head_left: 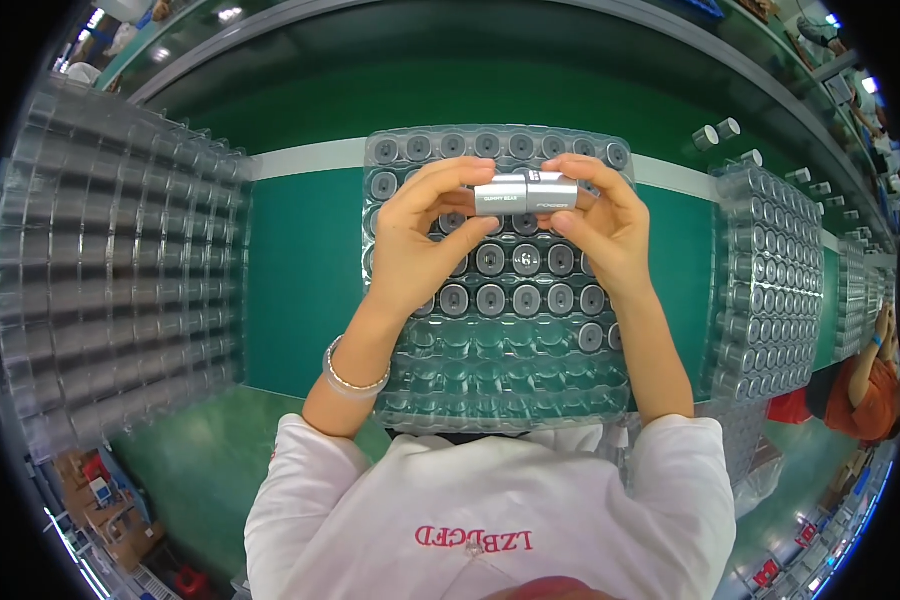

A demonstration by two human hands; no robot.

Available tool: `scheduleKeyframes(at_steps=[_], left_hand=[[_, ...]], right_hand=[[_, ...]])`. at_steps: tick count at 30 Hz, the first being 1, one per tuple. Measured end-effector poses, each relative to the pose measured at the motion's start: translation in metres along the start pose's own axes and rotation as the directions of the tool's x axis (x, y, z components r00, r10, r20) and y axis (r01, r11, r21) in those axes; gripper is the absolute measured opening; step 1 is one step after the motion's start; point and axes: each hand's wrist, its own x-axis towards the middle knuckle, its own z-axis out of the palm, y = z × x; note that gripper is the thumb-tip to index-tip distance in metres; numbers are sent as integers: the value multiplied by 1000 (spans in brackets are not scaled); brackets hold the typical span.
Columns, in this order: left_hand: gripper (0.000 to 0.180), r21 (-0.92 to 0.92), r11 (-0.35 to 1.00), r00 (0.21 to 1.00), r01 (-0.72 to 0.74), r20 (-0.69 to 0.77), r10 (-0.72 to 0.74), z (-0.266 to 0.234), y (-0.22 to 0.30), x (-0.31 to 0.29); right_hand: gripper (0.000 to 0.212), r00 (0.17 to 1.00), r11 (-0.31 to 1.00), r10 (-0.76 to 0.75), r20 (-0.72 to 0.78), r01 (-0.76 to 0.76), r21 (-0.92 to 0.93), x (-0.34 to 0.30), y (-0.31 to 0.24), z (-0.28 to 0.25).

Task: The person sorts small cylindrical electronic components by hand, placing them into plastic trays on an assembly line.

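My left hand [420, 240] pinches a silver-grey cylinder [500, 196] between thumb and fingers. My right hand [615, 232] grips a second silver-grey cylinder [552, 194] the same way. The two lie on their sides, end to end, with a dark seam between them; whether they are joined cannot be seen. Both have small printing on them. Below them is a clear plastic tray [470, 375] with rows of round pockets. Similar cylinders [490, 298] stand upright in its far and middle rows, with two more at the right of a nearer row. The nearest pockets hold nothing.
Tall stacked clear trays [120, 270] stand at the left on the green conveyor belt [300, 290]. To the right lies another tray [770, 290] full of cylinders. Several loose cylinders [728, 128] stand beyond it. Another person in orange [860, 405] works at the far right.
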Motion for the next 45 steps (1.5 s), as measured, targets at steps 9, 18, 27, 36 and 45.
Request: scheduleKeyframes(at_steps=[9, 18, 27, 36, 45], left_hand=[[40, -1, 1000, 1000, -21, 11, 21, 1, 0, 1], [38, -65, 996, 998, 59, 15, -58, 2, 1, 1], [38, 12, 997, 995, 80, 62, -81, 2, -1, 1], [38, 54, 994, 993, 96, 63, -100, 2, -1, 1], [39, 45, 993, 992, 108, 57, -111, 2, -1, 1]], right_hand=[[39, 996, 997, 76, -39, -77, -16, 0, -3, 1], [26, 960, 947, 255, -117, -272, -171, -1, -1, -7], [38, 875, 888, 460, -152, -453, 81, 2, 2, -2], [44, 833, 828, 541, -120, -502, 249, 4, 4, -4], [42, 825, 828, 550, -131, -519, 210, 6, 3, -2]])
